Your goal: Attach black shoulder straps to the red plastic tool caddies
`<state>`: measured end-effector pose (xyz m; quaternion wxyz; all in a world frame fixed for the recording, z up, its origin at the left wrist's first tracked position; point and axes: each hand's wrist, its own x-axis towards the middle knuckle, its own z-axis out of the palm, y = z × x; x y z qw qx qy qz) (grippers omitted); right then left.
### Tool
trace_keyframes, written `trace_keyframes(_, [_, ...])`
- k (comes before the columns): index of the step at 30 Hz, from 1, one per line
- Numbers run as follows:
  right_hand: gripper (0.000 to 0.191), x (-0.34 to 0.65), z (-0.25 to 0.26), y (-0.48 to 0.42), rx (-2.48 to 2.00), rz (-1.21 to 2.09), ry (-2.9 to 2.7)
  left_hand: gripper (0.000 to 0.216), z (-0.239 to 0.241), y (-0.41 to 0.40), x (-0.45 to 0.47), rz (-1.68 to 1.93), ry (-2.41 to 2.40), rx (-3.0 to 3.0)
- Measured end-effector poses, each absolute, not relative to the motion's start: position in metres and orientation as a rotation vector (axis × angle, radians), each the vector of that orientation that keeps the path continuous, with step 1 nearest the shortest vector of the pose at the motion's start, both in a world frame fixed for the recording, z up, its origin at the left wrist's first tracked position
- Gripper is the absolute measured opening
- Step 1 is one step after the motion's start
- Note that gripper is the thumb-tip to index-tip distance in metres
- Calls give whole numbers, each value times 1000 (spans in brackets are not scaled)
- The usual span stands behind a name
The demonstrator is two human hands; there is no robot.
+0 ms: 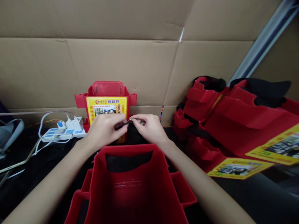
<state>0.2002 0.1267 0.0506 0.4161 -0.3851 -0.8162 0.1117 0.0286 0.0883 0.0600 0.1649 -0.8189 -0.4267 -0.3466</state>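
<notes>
Near box (132, 189) cut off below, label (105, 107) half hidden from me, left hand (105, 127) pinching one black strip (123, 125), right hand (150, 128) at its tip, grip unclear, one socket bar (71, 132)

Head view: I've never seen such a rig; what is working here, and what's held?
There is no machine: these are a person's bare hands, seen from a camera worn on the head, looking forward and down. The left hand pinches a thin black strip; the right hand is close beside it, its exact grip too small to tell. Between the forearms is an open-topped red plastic container with black fabric showing at its far wall. Beyond the hands is a yellow-labelled red plastic container; more red plastic containers are at the right. At the left, a white power strip with plugs lies on a dark surface.
</notes>
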Motion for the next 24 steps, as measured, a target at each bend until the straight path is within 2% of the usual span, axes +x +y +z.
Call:
trace_keyframes(4, [23, 203, 50, 131, -1042, 248, -2040, 17, 53, 94, 30, -773, -1304, -2295])
trace_keyframes(7, [29, 202, 49, 135, -953, 340, -2005, 17, 51, 98, 31, -753, -1344, -2246])
trace_keyframes(14, [26, 196, 48, 134, -691, 935, -1843, 17, 52, 102, 28, -828, -1316, -2293])
trace_keyframes(17, [21, 195, 48, 134, -620, 1085, -1779, 16, 52, 103, 27, -860, -1245, -2295])
trace_keyframes(20, [13, 196, 48, 134, -562, 1048, -1782, 11, 52, 105, 25, -1008, -1169, -2281])
trace_keyframes(24, [13, 196, 46, 135, -563, 928, -1804, 9, 52, 106, 26, -1181, -1039, -2345])
